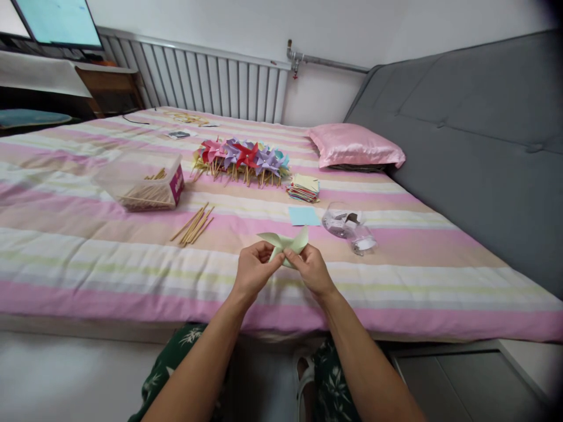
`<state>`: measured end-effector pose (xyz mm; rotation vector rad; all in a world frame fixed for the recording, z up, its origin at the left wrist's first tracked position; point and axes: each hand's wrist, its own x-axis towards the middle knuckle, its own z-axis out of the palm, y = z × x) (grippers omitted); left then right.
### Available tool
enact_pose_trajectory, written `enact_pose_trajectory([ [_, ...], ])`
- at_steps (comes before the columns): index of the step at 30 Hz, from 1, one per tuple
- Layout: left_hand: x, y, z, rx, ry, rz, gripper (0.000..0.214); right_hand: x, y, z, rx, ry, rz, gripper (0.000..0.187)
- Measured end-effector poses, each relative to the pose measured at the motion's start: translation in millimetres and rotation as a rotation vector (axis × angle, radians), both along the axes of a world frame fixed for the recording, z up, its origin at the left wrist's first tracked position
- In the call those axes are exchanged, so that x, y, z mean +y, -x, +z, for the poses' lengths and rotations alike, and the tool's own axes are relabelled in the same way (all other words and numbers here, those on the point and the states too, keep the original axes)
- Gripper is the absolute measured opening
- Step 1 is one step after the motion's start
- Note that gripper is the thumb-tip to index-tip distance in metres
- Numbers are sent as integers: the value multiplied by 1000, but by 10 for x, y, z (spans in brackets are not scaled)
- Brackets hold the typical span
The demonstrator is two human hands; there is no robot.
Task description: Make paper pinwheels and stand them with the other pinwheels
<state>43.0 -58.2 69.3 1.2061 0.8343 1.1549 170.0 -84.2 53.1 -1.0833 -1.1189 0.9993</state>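
- At the near side of the bed (145, 296), we've got both hands on one piece of green paper (287, 241), out in front of our knees.
- Our left hand (254, 266) is curled in, thumb and fingers pinching the paper's left side. Our right hand (315, 272) pinches the other side, thumb pressed near the middle. Neither has any real gap left.
- Two tips of the paper flare up and outward, so we'd call this the folding-in step, corners being gathered to the centre.
- Next move, we reckon, calls for a firm thumb on that centre so nothing springs loose, and a light touch so the tips don't crease.
- Just past our hands: loose sticks (193, 225) on the left, two clear tubs (336, 223) and a blue square (304, 216) on the right. Can't make out what's in the tubs.
- Further back, a box (169, 190) of more sticks, a paper stack (303, 189) and a crowd of pinwheels (247, 155).
- Farthest, a pink pillow (356, 145) and the radiator (211, 79).
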Motion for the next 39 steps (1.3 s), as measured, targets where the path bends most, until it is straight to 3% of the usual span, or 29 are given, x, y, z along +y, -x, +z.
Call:
enact_pose_trajectory([
  [5,41,39,-7,-33,93,-7,19,-17,-40,44,67,7,84,27],
  [13,27,12,-61,27,-5,-21,16,-5,-62,-18,-31,23,-52,24],
  [18,65,116,14,79,-6,-72,24,9,-78,-14,40,61,-72,29],
  [20,127,205,32,122,-7,-17,29,2,-90,2,83,83,-90,33],
  [23,276,390,-3,244,-35,195,32,-16,-106,9,134,109,-95,35],
  [26,440,612,-60,579,-85,473,25,-37,-115,-2,178,139,-68,35],
  [29,553,807,-74,946,-92,647,23,-56,-123,-15,203,171,-54,35],
  [33,630,940,-92,1201,-30,721,35,-75,-140,-27,220,164,-53,35],
  [39,725,1004,-231,1282,-37,692,39,-96,-158,-22,189,177,-53,36],
])
